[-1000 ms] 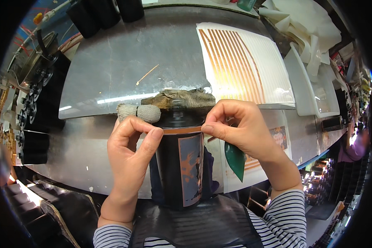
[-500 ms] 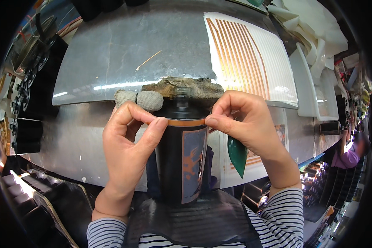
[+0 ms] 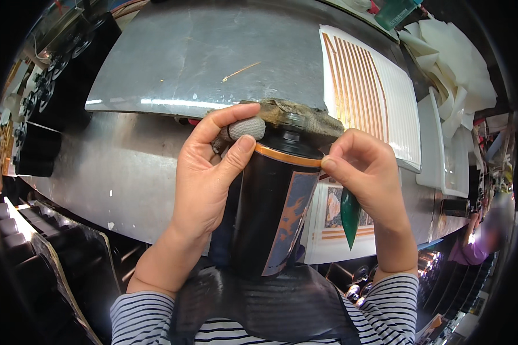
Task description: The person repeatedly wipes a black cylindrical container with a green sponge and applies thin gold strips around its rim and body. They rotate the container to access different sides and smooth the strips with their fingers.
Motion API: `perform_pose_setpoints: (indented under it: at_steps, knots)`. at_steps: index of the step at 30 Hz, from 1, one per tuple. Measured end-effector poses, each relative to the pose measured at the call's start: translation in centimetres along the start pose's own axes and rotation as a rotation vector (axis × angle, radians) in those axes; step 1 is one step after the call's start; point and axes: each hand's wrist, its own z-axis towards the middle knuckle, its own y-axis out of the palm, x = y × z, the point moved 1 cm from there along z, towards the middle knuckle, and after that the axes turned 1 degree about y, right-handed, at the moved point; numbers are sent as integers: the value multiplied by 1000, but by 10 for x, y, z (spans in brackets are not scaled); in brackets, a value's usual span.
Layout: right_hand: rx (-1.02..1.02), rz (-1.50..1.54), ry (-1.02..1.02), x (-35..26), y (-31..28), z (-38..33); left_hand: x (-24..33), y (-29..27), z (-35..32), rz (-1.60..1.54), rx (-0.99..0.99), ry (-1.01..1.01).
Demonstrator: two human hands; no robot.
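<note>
Black bottle [image 3: 273, 213] between left hand [image 3: 204, 172]; right hand [image 3: 365, 175] (fingertips on orange rim)

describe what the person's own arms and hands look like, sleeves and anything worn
Both hands are bare: no gloves, rings or watch show on the left hand or the right hand. The forearms are uncovered to about mid-forearm, where long sleeves with thin dark and white horizontal stripes are pushed up. A dark, slightly shiny apron-like cloth lies between the sleeves.
</note>
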Motion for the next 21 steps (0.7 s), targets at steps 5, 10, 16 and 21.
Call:
perform_pose_setpoints:
  at_steps: [5, 10, 16, 21]
  knots:
    - [4, -38, 9, -2, -1, -1, 2, 8, -1, -170, 36, -64]
    - [8, -32, 22, -2, -1, -2, -3, 2, 2, -166, 7, -39]
    - [3, -27, 6, 0, -1, -1, 0, 6, -1, -246, 27, -73]
    - [-4, -3, 11, 0, -2, -2, -10, -2, 0, -169, -49, -7]
